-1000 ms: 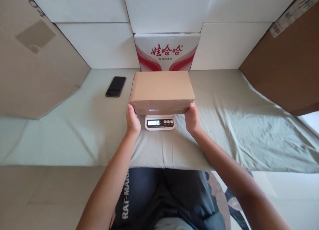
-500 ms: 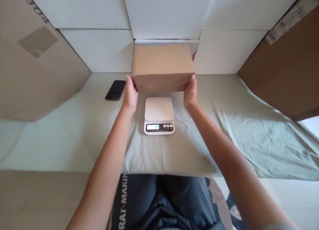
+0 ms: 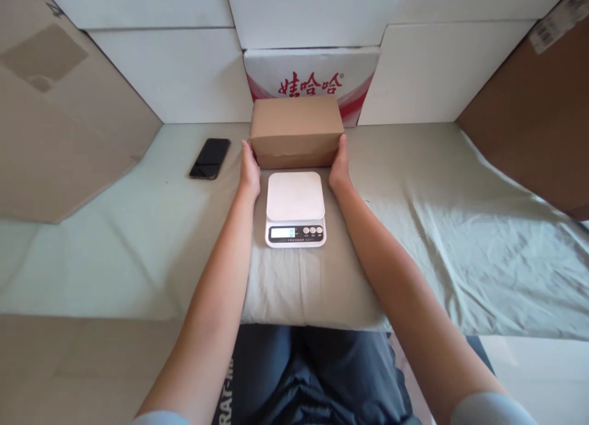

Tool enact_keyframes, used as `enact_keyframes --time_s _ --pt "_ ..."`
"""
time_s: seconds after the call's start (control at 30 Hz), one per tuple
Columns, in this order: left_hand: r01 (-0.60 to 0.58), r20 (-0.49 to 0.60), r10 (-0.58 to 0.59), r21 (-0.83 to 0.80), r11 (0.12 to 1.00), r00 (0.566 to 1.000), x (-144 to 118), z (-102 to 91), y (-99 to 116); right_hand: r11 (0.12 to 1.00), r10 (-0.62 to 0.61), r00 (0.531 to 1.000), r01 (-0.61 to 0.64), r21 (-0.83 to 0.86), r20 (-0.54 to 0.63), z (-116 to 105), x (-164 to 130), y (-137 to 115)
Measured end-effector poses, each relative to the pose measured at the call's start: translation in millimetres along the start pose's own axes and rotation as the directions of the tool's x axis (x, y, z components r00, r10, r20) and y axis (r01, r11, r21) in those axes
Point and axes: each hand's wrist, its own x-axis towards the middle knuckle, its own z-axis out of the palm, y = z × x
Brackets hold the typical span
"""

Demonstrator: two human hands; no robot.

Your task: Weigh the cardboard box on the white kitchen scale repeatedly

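At the centre of the frame, the white scale [image 3: 295,198] is standing bare, its display showing 0. Just beyond, the left hand [image 3: 250,169] and right hand [image 3: 339,164] are grasping opposite ends of the brown box [image 3: 297,119] at upper centre. Its long axis is running left to right, a long side facing the viewer. Clearing the scale is looking done; the release is remaining. Behind, a printed carton [image 3: 310,63] is standing
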Motion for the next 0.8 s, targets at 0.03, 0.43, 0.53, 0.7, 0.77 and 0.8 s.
enact_keyframes --time_s 0.03,0.43,0.53,0.7,0.77,0.8 --pt "0.001 0.006 -0.001 0.0 1.0 1.0 0 -0.2 -1 1.0 0.006 1.0 -0.006 -0.001 -0.001 0 -1 -2" --pt "0.003 -0.006 -0.003 0.047 0.999 1.0 3 -2.2 -8 0.997 0.069 0.997 -0.069 -0.036 -0.016 -1 -9 -9" --pt "0.01 -0.014 -0.009 0.052 0.999 1.0 2 -0.1 -7 0.996 0.062 0.998 -0.064 -0.066 -0.027 -2 -10 -7" --pt "0.0 -0.027 0.001 0.033 0.999 1.0 -2 5.8 -3 0.996 0.037 0.999 -0.037 -0.081 -0.008 -5 -7 1" --pt "0.004 -0.035 -0.003 0.024 1.0 0.999 -3 8.0 -2 0.996 0.024 1.0 -0.024 -0.084 0.001 -7 -4 5" --pt "0.006 -0.037 -0.006 0.021 1.0 0.999 -4 8.5 -1 0.996 0.017 1.0 -0.016 -0.087 0.008 -8 -3 7"
